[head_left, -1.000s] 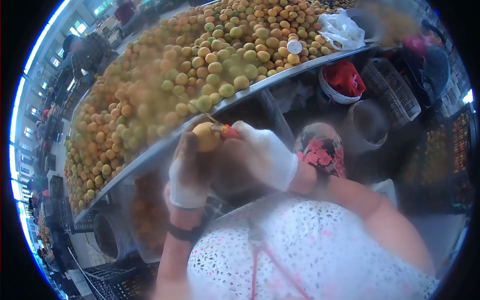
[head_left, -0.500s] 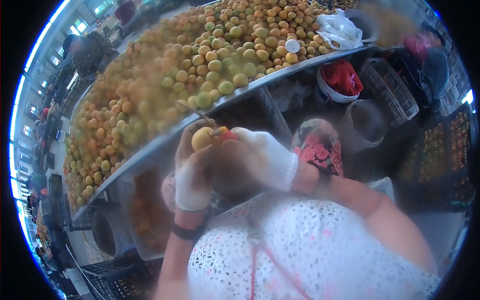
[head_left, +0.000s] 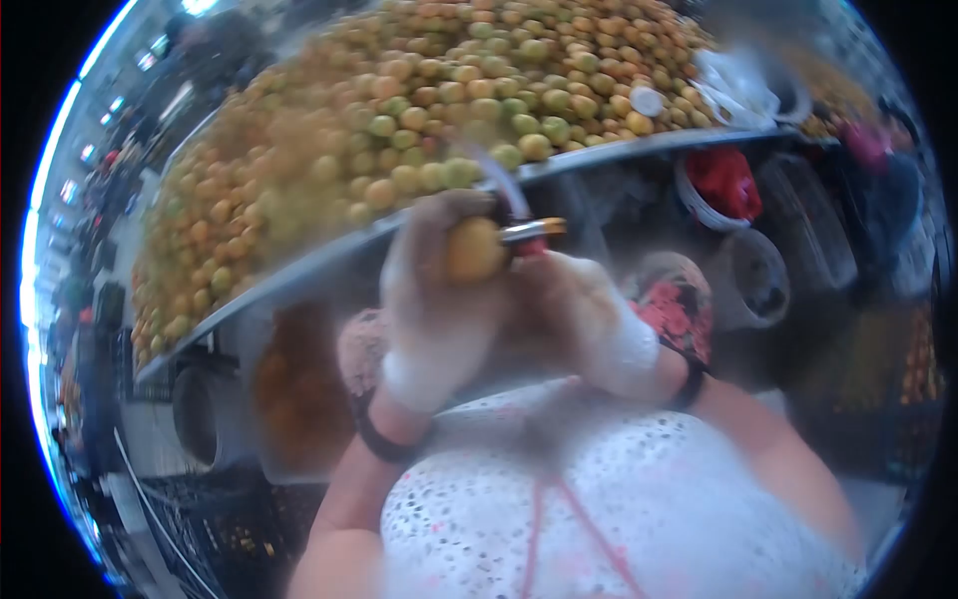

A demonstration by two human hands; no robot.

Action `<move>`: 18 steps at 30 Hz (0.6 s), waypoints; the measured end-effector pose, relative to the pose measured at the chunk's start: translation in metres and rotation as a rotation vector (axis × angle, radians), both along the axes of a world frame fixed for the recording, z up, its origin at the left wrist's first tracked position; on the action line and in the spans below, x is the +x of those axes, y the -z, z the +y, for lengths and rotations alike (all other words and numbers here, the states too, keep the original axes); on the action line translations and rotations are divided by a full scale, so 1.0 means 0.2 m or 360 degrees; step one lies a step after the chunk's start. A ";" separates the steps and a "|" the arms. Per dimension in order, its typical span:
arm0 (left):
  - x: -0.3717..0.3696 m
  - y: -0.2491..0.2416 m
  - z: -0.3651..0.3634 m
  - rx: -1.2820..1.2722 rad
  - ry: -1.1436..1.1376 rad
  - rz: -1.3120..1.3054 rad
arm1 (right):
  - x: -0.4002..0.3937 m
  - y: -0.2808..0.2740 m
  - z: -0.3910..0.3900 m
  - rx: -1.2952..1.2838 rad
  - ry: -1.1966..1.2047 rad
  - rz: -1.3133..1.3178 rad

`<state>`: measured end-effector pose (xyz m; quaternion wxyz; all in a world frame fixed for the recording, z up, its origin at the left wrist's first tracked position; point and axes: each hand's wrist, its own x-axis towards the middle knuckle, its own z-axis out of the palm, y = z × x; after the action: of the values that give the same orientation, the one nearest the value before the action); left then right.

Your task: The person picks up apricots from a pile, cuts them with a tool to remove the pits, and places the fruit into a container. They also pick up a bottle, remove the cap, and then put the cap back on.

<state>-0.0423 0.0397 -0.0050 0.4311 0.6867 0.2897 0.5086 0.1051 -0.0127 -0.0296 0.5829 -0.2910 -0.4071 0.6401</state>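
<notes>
Two gloved hands meet: left hand [head_left: 434,299] has a closed grip on a fruit [head_left: 475,250], right hand [head_left: 584,319] clasps a knife [head_left: 529,232]. Beyond, fruit heaps [head_left: 419,120] crowd the desk [head_left: 639,143]; buckets [head_left: 753,290] below.

Your left hand [head_left: 434,299] wears a pale whitish glove, smudged brownish, and your right hand [head_left: 579,319] a white one. Between them you hold a yellow-orange fruit [head_left: 474,250] against a tool [head_left: 529,235] with a red handle and silvery metal. The far heap of fruit [head_left: 399,130] mixes orange, yellow and green. On the right, the bucket [head_left: 723,185] is white with red contents.
</notes>
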 end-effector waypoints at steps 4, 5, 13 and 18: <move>-0.02 -0.03 0.00 -0.0505 0.0265 -0.0384 | 0.06 -0.11 0.01 -0.0202 -0.0270 -0.0220; -0.03 -0.02 0.00 -0.0618 0.0310 -0.0432 | 0.06 -0.15 0.01 -0.0450 -0.0400 0.0023; -0.16 -0.05 -0.03 -0.0848 0.0668 -0.0442 | 0.11 -0.14 -0.05 -0.0788 -0.0986 0.0626; -0.18 -0.04 -0.04 -0.0656 0.0229 -0.0431 | 0.09 -0.16 -0.07 -0.0057 -0.0526 -0.0065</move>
<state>-0.0790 0.0318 0.0033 0.6319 0.5288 0.2774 0.4941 0.1233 -0.0273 0.0025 0.4560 -0.2433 -0.4499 0.7283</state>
